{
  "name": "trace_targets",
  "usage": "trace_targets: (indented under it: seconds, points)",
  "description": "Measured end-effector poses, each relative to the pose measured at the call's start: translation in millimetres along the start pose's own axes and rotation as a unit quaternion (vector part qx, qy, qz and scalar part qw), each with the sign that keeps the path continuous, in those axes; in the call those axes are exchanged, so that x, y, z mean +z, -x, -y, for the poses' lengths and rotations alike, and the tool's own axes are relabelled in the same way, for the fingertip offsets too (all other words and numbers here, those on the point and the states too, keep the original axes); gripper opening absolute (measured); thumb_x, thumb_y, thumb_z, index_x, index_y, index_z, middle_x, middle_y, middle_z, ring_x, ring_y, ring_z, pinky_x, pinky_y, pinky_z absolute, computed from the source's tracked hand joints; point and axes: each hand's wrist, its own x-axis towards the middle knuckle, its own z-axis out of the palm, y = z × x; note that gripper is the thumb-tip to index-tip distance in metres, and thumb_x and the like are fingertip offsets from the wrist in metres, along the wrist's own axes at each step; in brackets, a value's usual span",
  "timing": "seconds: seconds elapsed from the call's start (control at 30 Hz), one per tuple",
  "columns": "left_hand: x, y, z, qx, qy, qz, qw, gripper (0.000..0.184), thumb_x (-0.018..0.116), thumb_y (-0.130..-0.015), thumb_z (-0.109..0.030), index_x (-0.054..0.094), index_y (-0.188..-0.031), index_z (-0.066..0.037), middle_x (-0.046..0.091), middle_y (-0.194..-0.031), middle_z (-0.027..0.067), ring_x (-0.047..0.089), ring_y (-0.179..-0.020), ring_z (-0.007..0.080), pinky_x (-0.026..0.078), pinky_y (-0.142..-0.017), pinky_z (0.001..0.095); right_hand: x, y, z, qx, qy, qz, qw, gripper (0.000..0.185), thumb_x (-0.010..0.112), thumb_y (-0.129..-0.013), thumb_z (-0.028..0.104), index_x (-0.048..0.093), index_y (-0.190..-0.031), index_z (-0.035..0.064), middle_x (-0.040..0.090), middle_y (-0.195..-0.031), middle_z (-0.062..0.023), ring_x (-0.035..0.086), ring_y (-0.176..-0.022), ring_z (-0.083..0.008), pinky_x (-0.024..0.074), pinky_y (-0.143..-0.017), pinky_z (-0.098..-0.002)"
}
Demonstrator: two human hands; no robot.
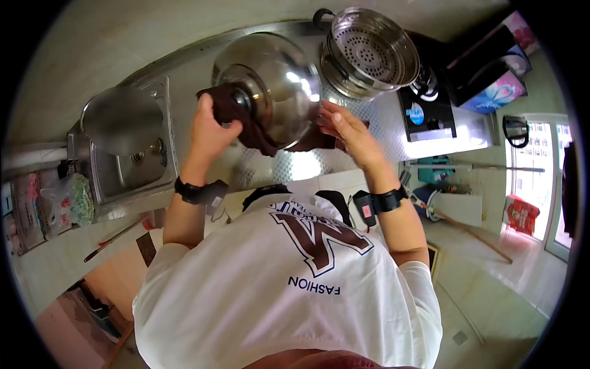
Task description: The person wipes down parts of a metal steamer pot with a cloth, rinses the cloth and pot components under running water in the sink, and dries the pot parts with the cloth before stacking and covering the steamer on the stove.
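A large, shiny domed pot lid point(286, 80) is tilted over the counter, its round knob facing left. A dark brown cloth point(255, 136) lies against the knob side and runs beneath the lid toward the right. My left hand point(210, 126) is closed on the cloth beside the knob, with the thumb pointing right. At the lid's right rim, the bent fingers of my right hand point(350, 130) grip the edge, close to the cloth's other end. Part of the cloth is hidden behind the lid.
A steamer pot point(369, 52) with a perforated tray stands at the back right, beside a black gas stove point(424, 120). To the left is a steel sink point(126, 175); a blurred round shape covers its upper part. A steel counter point(190, 117) runs between.
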Motion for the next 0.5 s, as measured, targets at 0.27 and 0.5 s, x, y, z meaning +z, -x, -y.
trace_targets:
  seconds: [0.27, 0.5]
  points:
    - [77.4, -11.3, -93.0, 0.215, -0.119, -0.125, 0.961, 0.046, 0.072, -0.068, -0.015, 0.056, -0.109, -0.001, 0.054, -0.107, 0.0159, 0.048, -0.105, 0.0365, 0.039, -0.092, 0.0446, 2.5, -44.3, 66.1, -0.163, -0.09, -0.095, 0.978, 0.031, 0.052, -0.099, 0.032, 0.056, -0.096, 0.0019, 0.058, -0.085, -0.0006, 0.051, -0.074, -0.008, 0.043, -0.068, -0.0234]
    - [170.7, -67.5, -125.5, 0.012, -0.224, -0.127, 0.966, 0.034, 0.05, -0.092, -0.021, 0.051, -0.11, 0.008, 0.056, -0.113, 0.0255, 0.052, -0.105, 0.0411, 0.041, -0.093, 0.0474, -34.5, -35.1, 53.5, -0.244, 0.03, -0.127, 0.961, 0.041, 0.05, -0.1, 0.033, 0.051, -0.072, 0.0029, 0.045, -0.067, 0.0037, 0.037, -0.064, -0.0094, 0.035, -0.057, -0.0259]
